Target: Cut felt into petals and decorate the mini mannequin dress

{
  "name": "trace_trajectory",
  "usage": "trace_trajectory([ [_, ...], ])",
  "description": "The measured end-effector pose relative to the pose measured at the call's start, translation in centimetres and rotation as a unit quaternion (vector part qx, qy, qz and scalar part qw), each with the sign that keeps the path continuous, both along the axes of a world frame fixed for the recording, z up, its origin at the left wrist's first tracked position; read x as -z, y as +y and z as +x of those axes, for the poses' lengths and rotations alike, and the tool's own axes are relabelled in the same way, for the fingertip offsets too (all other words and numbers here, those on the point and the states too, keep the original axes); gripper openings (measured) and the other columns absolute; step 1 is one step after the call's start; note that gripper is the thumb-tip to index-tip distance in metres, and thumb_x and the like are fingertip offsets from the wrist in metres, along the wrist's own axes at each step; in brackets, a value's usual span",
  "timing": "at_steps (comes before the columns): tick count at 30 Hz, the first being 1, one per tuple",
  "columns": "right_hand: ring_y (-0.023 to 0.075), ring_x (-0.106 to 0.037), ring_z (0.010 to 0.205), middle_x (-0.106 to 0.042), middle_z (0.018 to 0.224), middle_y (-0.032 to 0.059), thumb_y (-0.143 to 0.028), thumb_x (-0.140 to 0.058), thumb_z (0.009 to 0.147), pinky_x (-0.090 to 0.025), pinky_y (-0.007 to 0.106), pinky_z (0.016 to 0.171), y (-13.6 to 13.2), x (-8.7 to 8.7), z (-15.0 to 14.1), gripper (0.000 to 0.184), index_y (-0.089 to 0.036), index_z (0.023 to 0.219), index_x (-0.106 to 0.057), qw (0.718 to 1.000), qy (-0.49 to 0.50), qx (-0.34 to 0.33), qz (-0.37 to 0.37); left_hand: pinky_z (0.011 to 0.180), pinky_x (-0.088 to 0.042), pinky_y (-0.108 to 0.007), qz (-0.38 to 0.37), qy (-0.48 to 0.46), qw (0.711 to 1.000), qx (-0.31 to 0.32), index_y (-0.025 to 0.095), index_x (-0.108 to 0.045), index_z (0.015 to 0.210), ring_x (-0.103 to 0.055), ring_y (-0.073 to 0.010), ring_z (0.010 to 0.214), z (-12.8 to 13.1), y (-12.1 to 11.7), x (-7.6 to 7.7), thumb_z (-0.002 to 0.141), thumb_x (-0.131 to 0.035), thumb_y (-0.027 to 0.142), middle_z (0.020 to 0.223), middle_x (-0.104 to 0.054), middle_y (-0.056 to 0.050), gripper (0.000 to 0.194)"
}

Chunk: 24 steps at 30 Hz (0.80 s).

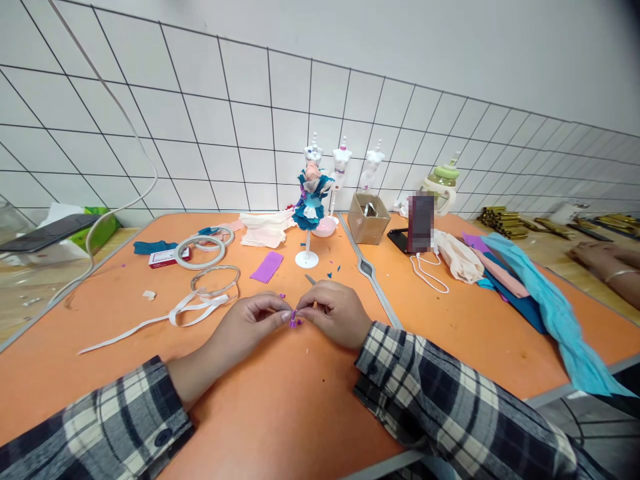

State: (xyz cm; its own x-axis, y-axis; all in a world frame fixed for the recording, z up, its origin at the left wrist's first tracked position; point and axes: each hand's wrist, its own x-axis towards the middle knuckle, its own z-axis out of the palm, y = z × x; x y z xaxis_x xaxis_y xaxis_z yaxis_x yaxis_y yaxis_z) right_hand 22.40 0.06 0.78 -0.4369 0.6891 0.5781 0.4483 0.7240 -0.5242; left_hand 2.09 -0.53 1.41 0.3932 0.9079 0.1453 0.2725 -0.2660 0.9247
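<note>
Between my fingertips is a small gathered purple crepe paper piece (pixel 293 321), low over the orange table (pixel 240 413). My left hand (pixel 255 323) pinches it from the left with thumb and forefinger. From the other side my right hand (pixel 335 310) pinches the same piece, fingers curled. A pointed metal tip (pixel 311 279) shows just behind my right hand; the rest of that tool is hidden. Beyond the hands lies a flat purple paper rectangle (pixel 267 267). A small dress form (pixel 313 207) on a white stand wears teal, light blue and peach paper ruffles.
Rolls of white tape (pixel 200 252) and a loose white strip (pixel 135 339) lie left. At the back stand bare white dress forms (pixel 342 160), a cardboard box (pixel 369 220) and a bottle (pixel 444 177). Coloured crepe paper (pixel 560 320) covers the right side, near another person's hand (pixel 597 257).
</note>
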Motion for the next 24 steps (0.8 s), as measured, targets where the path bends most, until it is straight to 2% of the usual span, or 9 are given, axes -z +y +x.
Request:
trace_trajectory([
  [5, 0.0122, -0.053, 0.07, -0.062, 0.074, -0.0006, -0.023, -0.066, 0.086, -0.038, 0.024, 0.065, -0.12, 0.18, -0.14, 0.006, -0.019, 0.082, -0.065, 1.0, -0.014, 0.0, -0.008, 0.071, -0.048, -0.027, -0.003, -0.01, 1.0, -0.011, 0.019, -0.07, 0.071, -0.06, -0.017, 0.071, 0.27, -0.3, -0.46, 0.079, -0.065, 0.037, 0.073, -0.067, -0.002, 0.021],
  [12, 0.01, -0.053, 0.066, -0.061, 0.075, -0.0014, -0.023, -0.067, 0.084, -0.04, 0.021, 0.063, -0.09, 0.28, -0.33, 0.005, -0.019, 0.087, -0.066, 0.995, 0.032, 0.008, -0.095, 0.074, -0.048, -0.027, -0.015, -0.02, 1.0, -0.011, 0.019, -0.069, 0.071, -0.061, -0.0171, 0.074, 0.27, -0.29, -0.23, 0.079, -0.065, 0.037, 0.074, -0.067, -0.002, 0.02],
  [19, 0.0087, -0.05, 0.062, -0.058, 0.067, -0.0036, -0.018, -0.067, 0.078, -0.037, 0.021, 0.059, -0.12, 0.37, -0.56, 0.004, -0.018, 0.076, -0.064, 0.992, 0.032, 0.022, -0.119, 0.074, -0.047, -0.028, -0.028, -0.032, 0.999, -0.029, 0.019, -0.068, 0.072, -0.059, -0.0175, 0.075, 0.23, -0.18, -0.11, 0.078, -0.067, 0.039, 0.075, -0.066, -0.002, 0.021],
  [24, 0.0081, -0.047, 0.055, -0.054, 0.06, -0.0054, -0.023, -0.063, 0.08, -0.035, 0.02, 0.053, 0.08, 0.74, -0.63, 0.005, -0.018, 0.077, -0.063, 0.976, 0.032, 0.035, -0.211, 0.074, -0.047, -0.027, -0.059, -0.039, 0.996, -0.056, 0.02, -0.069, 0.076, -0.058, -0.0167, 0.074, 0.15, -0.05, 0.27, 0.077, -0.069, 0.04, 0.075, -0.066, 0.0, 0.02],
])
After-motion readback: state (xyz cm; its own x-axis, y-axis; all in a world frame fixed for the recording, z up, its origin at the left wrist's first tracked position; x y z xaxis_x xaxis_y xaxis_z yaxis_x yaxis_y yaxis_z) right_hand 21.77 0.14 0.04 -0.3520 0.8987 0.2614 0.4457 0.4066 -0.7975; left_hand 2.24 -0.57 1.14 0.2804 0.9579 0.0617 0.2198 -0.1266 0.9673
